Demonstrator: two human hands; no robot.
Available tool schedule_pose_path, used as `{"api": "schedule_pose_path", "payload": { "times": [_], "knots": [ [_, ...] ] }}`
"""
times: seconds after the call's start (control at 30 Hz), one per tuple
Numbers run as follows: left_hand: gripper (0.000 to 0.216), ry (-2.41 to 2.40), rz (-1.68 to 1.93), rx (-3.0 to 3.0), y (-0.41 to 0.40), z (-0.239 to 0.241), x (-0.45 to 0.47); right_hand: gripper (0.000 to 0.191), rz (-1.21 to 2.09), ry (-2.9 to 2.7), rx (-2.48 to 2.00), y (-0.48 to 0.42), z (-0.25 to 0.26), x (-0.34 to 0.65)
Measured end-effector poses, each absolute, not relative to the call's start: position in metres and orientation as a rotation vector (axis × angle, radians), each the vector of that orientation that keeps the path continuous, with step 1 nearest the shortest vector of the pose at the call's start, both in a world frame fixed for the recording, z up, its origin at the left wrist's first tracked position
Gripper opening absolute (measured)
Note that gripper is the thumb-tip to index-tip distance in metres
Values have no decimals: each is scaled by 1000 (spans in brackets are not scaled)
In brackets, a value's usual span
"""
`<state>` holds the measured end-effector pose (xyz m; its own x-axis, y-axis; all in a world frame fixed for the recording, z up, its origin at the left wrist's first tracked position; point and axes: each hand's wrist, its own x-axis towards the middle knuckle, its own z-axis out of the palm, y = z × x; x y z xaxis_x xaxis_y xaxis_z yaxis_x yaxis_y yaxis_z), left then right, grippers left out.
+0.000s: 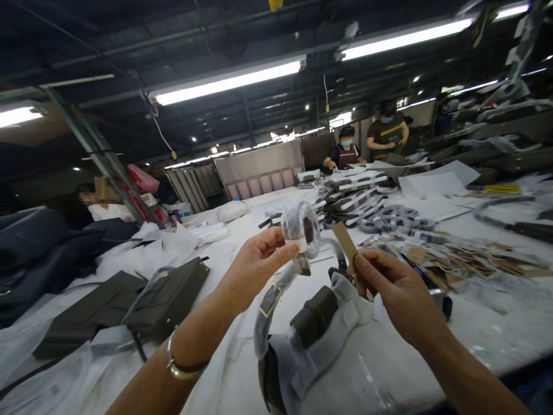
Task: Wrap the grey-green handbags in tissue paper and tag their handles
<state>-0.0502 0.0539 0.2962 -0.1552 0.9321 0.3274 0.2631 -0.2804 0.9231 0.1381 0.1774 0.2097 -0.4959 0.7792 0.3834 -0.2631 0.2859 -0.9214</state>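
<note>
My left hand (263, 262) grips a coiled strap (301, 225) wrapped in clear plastic, thumb pressed on its near side. Between the thumb and fingers of my right hand (389, 285) is a brown cardboard tag (344, 241), held upright just right of the coil. Below both hands a dark olive bag (317, 314) lies on the white table, partly covered in pale wrapping. Its wrapped handle (270, 300) with a metal buckle arches up at the left, close under my left hand. What my right fingertips touch behind the tag is hidden.
Loose brown tags in plastic (475, 259) spread over the table (401, 369) at right. Wrapped coils (389, 219) and stacked straps (349, 193) lie beyond. Flat olive bags (166, 300) are at left. Two people (345, 150) stand at the far side; another is at far left.
</note>
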Motion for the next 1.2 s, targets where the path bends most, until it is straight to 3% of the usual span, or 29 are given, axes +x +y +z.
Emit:
{"api": "schedule_pose_path", "payload": {
  "times": [0.13,0.33,0.63,0.97,1.1,1.2],
  "knots": [
    [29,1647,1317,1747,54,301,-46,28,1028,-1802,-603,179,206,144],
    [32,1925,1101,2044,61,299,-32,23,977,-1831,-566,172,218,133],
    [27,1890,1069,2251,64,290,-25,31,1547,-1780,-257,163,216,129],
    [35,1765,1114,2209,48,286,-41,24,1604,-1439,-455,148,196,119],
    [37,2026,1435,1826,36,271,-80,33,1643,-1541,-598,143,170,125],
    [42,2081,1247,1657,31,254,-95,40,1745,-1622,-655,141,153,116]
  ]
}}
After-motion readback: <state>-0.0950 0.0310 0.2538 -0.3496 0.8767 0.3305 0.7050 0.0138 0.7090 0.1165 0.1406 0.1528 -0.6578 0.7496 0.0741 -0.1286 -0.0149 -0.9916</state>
